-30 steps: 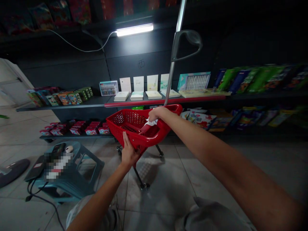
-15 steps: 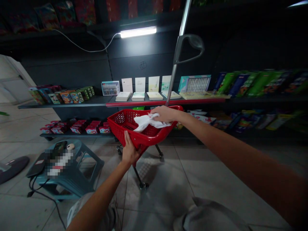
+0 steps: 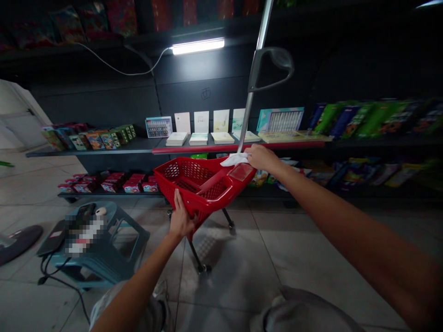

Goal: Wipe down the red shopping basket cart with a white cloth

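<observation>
A red plastic shopping cart basket (image 3: 173, 184) with lattice walls stands on dark legs with casters. My left hand (image 3: 182, 220) lies against its near outer side, fingers stretched upward just under the rim and thumb apart. At the far right part of the rim, my right hand (image 3: 261, 157) is closed on a white cloth (image 3: 235, 159), which is pressed onto the red plastic beside the cart's handle. Part of the cloth is covered by my fingers. A flat panel (image 3: 241, 172) on the handle end shows just below the cloth.
A metal pole (image 3: 246, 115) with a grey looped grip rises behind the cart. A shelf edge (image 3: 207, 148) holding books runs close behind. At left stands a blue-grey stool (image 3: 114, 258) with devices and cables on it. Red boxes (image 3: 114, 180) fill the lower shelf.
My right hand has moved right and slightly back with the cloth, from over the basket's inside to the far rim. My left hand has shifted slightly left along the basket's side.
</observation>
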A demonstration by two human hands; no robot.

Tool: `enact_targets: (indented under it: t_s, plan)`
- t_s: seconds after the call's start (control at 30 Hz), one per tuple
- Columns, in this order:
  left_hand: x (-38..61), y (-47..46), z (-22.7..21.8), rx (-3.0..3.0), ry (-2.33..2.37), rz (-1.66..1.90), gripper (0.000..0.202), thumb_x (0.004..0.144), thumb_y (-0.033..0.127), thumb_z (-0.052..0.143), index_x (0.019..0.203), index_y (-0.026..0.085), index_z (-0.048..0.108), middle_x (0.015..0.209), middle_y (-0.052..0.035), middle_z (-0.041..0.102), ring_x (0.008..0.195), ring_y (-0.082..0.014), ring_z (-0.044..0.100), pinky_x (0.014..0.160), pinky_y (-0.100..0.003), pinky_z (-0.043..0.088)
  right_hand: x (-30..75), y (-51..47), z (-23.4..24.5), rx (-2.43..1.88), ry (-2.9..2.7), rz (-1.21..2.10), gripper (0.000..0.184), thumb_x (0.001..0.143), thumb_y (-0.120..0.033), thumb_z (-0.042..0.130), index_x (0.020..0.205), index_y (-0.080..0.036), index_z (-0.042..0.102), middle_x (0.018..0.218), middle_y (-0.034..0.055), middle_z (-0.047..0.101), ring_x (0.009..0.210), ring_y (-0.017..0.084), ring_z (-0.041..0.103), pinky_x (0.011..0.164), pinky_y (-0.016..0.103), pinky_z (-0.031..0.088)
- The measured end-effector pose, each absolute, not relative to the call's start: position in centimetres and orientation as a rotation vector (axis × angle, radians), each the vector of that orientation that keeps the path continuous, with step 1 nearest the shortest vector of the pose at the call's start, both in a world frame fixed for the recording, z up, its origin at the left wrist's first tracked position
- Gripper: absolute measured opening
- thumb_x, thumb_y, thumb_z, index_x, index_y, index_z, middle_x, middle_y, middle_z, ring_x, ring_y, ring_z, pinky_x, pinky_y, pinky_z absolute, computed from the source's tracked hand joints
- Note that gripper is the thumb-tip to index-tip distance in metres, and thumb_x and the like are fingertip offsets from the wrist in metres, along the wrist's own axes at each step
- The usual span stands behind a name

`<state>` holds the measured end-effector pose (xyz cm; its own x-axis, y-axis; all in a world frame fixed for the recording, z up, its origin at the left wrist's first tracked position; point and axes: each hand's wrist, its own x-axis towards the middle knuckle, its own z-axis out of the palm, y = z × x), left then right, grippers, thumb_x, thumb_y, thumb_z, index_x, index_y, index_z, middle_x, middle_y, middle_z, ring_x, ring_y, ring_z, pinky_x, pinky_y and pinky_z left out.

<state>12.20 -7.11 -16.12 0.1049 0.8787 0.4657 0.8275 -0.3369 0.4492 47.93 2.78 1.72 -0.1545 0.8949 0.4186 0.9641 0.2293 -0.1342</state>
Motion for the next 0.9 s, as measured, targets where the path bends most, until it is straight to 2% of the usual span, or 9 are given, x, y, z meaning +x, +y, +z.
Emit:
enact_targets:
  t_s: [0.07, 0.17, 0.23, 0.3, 0.43, 0.53, 0.77, 0.83, 0.9]
  plan:
    - [11.3, -7.2, -16.0, 2.285, 1.753, 1.058, 0.126, 0.077, 0.034, 0.067, 0.159, 0.020, -0.027, 0.170, -0.0243, 0.002, 0.115, -0.0378, 0.068, 0.086, -0.047, 0.059, 47.5, 2.1, 1.9, -1.799, -2.112, -0.263, 0.028, 0.094, -0.015, 0.047, 0.099, -0.011, 0.074, 0.110, 0.0196, 0.068, 0.102, 0.026, 0.063, 0.088, 0.035, 0.046]
    - [10.0, -7.4, -15.7, 2.273, 1.738, 1.080, 0.124, 0.078, 0.036, 0.068, 0.160, 0.020, -0.023, 0.170, -0.0226, 0.004, 0.123, -0.0384, 0.064, 0.090, -0.049, 0.058, 46.7, 1.0, 2.0, -1.900, -2.077, -0.279, 0.037, 0.101, -0.036, 0.042, 0.100, -0.015, 0.073, 0.114, 0.0173, 0.068, 0.106, 0.027, 0.063, 0.088, 0.035, 0.048]
    - [9.5, -7.6, -15.5, 2.244, 1.750, 1.089, 0.122, 0.078, 0.038, 0.068, 0.162, 0.022, -0.018, 0.171, -0.0202, 0.005, 0.126, -0.0382, 0.062, 0.092, -0.049, 0.058, 46.0, 0.5, 1.9, -1.854, -2.051, -0.282, 0.045, 0.099, -0.049, 0.044, 0.099, -0.014, 0.072, 0.116, 0.0180, 0.068, 0.108, 0.028, 0.062, 0.090, 0.036, 0.048]
    - [9.3, -7.8, -15.4, 2.213, 1.772, 1.094, 0.120, 0.078, 0.040, 0.068, 0.163, 0.022, -0.014, 0.171, -0.0187, 0.007, 0.126, -0.0378, 0.062, 0.092, -0.049, 0.058, 45.0, 0.1, 1.8, -1.754, -2.044, -0.288, 0.046, 0.095, -0.055, 0.051, 0.097, -0.013, 0.071, 0.115, 0.0182, 0.069, 0.107, 0.028, 0.062, 0.091, 0.035, 0.047]
    - [9.5, -7.9, -15.4, 2.183, 1.833, 1.080, 0.120, 0.079, 0.044, 0.069, 0.163, 0.022, -0.013, 0.170, -0.0193, 0.012, 0.123, -0.0387, 0.063, 0.090, -0.049, 0.058, 42.0, -2.3, 1.9, -1.626, -1.990, -0.200, 0.027, 0.088, -0.040, 0.062, 0.099, -0.016, 0.069, 0.102, 0.0121, 0.073, 0.096, 0.025, 0.066, 0.083, 0.031, 0.047]
    - [9.5, -7.7, -15.8, 2.197, 1.865, 1.077, 0.120, 0.079, 0.049, 0.069, 0.164, 0.024, -0.012, 0.170, -0.0178, 0.015, 0.124, -0.0390, 0.063, 0.088, -0.049, 0.058, 38.6, -6.1, 2.2, -1.429, -2.012, -0.071, 0.021, 0.087, -0.031, 0.062, 0.102, -0.019, 0.069, 0.104, 0.0088, 0.074, 0.095, 0.024, 0.068, 0.082, 0.030, 0.047]
    - [8.8, -7.0, -16.6, 2.174, 1.860, 1.117, 0.120, 0.077, 0.057, 0.067, 0.165, 0.020, -0.007, 0.169, -0.0177, 0.021, 0.127, -0.0396, 0.060, 0.088, -0.047, 0.058, 33.1, -12.6, 1.7, -1.025, -2.220, 0.250, 0.042, 0.084, -0.015, 0.061, 0.125, -0.022, 0.063, 0.118, 0.0053, 0.073, 0.104, 0.021, 0.069, 0.091, 0.032, 0.050]
    - [8.8, -7.1, -16.4, 2.159, 1.837, 1.128, 0.119, 0.076, 0.056, 0.068, 0.165, 0.021, -0.003, 0.167, -0.0166, 0.028, 0.125, -0.0383, 0.062, 0.088, -0.047, 0.058, 33.5, -12.2, 1.9, -0.981, -2.272, 0.248, 0.053, 0.084, -0.012, 0.059, 0.136, -0.025, 0.058, 0.128, 0.0049, 0.070, 0.112, 0.021, 0.067, 0.098, 0.034, 0.050]
    - [8.9, -7.2, -16.1, 2.145, 1.815, 1.133, 0.118, 0.075, 0.054, 0.068, 0.165, 0.022, -0.002, 0.162, -0.0157, 0.037, 0.120, -0.0367, 0.065, 0.087, -0.046, 0.058, 34.4, -11.0, 2.2, -0.926, -2.334, 0.211, 0.056, 0.084, -0.008, 0.057, 0.137, -0.026, 0.060, 0.135, 0.0043, 0.067, 0.121, 0.020, 0.064, 0.105, 0.036, 0.047]
